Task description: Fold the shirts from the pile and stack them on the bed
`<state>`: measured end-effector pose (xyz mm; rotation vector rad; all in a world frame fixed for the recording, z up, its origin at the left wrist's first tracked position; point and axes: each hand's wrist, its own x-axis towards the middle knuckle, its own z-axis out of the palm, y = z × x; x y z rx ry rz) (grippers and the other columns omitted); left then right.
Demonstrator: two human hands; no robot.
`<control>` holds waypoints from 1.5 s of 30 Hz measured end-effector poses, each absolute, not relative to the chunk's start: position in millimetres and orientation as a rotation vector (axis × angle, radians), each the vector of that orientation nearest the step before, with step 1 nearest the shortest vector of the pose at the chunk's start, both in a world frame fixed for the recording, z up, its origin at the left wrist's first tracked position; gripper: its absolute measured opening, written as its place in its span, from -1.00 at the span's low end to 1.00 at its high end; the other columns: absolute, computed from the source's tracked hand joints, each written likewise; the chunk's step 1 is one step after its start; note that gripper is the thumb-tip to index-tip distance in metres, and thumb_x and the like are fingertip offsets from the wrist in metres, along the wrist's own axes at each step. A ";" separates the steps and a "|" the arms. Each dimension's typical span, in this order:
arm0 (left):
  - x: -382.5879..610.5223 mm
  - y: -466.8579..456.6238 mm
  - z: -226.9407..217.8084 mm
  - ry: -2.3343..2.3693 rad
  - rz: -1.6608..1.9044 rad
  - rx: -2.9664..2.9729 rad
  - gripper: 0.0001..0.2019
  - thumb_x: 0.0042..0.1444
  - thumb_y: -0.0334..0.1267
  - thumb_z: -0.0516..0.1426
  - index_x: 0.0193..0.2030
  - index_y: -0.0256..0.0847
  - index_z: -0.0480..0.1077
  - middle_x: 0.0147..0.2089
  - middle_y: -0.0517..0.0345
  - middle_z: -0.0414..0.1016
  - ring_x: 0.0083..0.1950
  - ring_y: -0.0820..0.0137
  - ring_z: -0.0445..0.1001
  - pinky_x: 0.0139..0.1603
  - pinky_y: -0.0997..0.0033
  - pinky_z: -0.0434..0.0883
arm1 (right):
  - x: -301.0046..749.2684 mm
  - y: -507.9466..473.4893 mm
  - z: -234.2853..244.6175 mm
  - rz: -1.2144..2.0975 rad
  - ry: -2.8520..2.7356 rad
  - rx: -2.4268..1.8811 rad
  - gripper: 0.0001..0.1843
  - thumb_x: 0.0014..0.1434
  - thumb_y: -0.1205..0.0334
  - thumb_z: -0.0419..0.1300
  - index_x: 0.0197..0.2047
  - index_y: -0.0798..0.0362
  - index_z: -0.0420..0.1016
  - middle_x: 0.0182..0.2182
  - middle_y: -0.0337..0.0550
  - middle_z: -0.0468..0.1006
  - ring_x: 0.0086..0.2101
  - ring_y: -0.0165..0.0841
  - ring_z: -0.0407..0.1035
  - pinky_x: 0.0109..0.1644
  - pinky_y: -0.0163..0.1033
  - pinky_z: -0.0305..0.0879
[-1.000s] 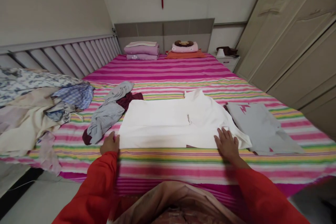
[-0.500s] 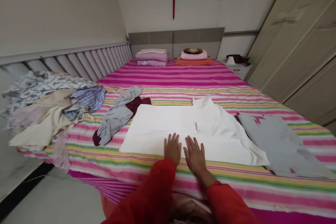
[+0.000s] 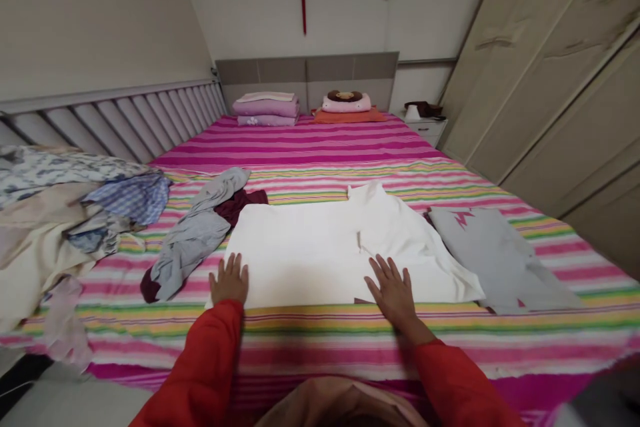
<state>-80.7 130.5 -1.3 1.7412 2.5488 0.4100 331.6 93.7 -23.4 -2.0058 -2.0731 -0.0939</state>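
A white shirt [image 3: 295, 247] lies spread flat across the bed, its near edge running in front of me. My left hand [image 3: 230, 280] rests palm down on the shirt's near left corner, fingers spread. On the near edge, right of the middle, my right hand [image 3: 393, 290] lies flat with fingers apart. A small dark mark shows on the shirt above it. To the right lies a folded grey garment [image 3: 495, 260] with dark pink marks, partly under the shirt's edge. Left of the shirt is a crumpled grey garment [image 3: 195, 233] with maroon parts.
A heap of mixed clothes [image 3: 50, 213] covers the bed's left side by the railing [image 3: 150, 113]. Folded purple bedding [image 3: 267, 107] and a pink pillow [image 3: 347, 105] sit at the headboard [image 3: 350, 73]. A wardrobe [image 3: 540, 93] stands along the right.
My left hand has slid left along the shirt to its near left corner. My right hand stays near the same part of the near edge. The view has shifted to the right.
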 end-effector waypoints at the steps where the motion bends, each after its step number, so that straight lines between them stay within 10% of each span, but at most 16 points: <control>1: -85.4 131.4 0.1 2.551 0.407 1.723 -0.45 0.29 -0.11 -0.18 0.39 -0.11 0.14 0.46 0.10 0.06 0.48 0.08 -0.05 0.40 -0.23 -0.10 | 343.9 94.5 -22.9 -0.108 -2.053 -2.026 -0.40 0.36 -0.06 -0.20 0.38 -0.11 0.15 0.36 -0.20 0.16 0.35 -0.13 -0.04 0.36 0.16 -0.17; 9: -61.2 143.1 -3.0 2.685 0.661 1.576 -0.44 0.29 -0.09 -0.23 0.38 -0.13 0.13 0.48 0.02 0.01 0.48 0.00 -0.08 0.33 -0.36 -0.04 | 405.5 104.0 -10.8 -0.104 -1.789 -2.267 -0.40 0.37 0.05 -0.23 0.38 0.01 0.16 0.34 -0.02 0.20 0.34 -0.08 -0.02 0.30 0.23 -0.06; 17: 111.5 145.8 -37.9 1.373 0.525 2.756 -0.54 0.29 -0.22 -0.11 0.29 0.01 0.29 0.37 0.13 0.27 0.39 0.25 0.19 0.37 0.05 0.15 | 336.3 115.2 -11.6 0.076 -2.167 -1.824 -0.46 0.39 0.03 -0.17 0.37 -0.12 0.16 0.35 -0.18 0.18 0.35 -0.19 -0.02 0.36 0.11 -0.10; 28: 109.6 152.3 -55.9 1.459 0.549 2.952 -0.52 0.28 -0.16 -0.04 0.34 0.06 0.21 0.38 0.19 0.23 0.38 0.20 0.21 0.32 0.08 0.22 | 421.1 165.5 10.4 0.035 -1.685 -2.365 -0.43 0.38 0.15 -0.17 0.39 0.11 0.12 0.38 0.00 0.08 0.36 -0.15 -0.08 0.37 0.12 -0.17; 35: 104.9 154.1 -63.2 1.443 0.616 3.092 -0.48 0.30 -0.13 -0.03 0.40 0.08 0.07 0.38 0.24 0.25 0.37 0.28 0.22 0.34 0.19 0.14 | 354.0 157.7 -12.1 0.200 -2.325 -1.599 -0.43 0.38 -0.01 -0.13 0.41 -0.20 0.04 0.37 -0.21 0.14 0.35 -0.22 -0.03 0.38 0.10 -0.15; 45: 102.5 155.5 -72.2 1.389 0.579 3.182 -0.43 0.28 -0.11 0.00 0.42 0.04 0.02 0.38 0.22 0.25 0.35 0.25 0.25 0.29 0.20 0.19 | 372.3 218.5 -6.8 0.187 -2.226 -1.883 -0.41 0.37 -0.01 -0.16 0.41 -0.12 0.06 0.38 -0.15 0.07 0.36 -0.17 -0.08 0.38 0.20 -0.22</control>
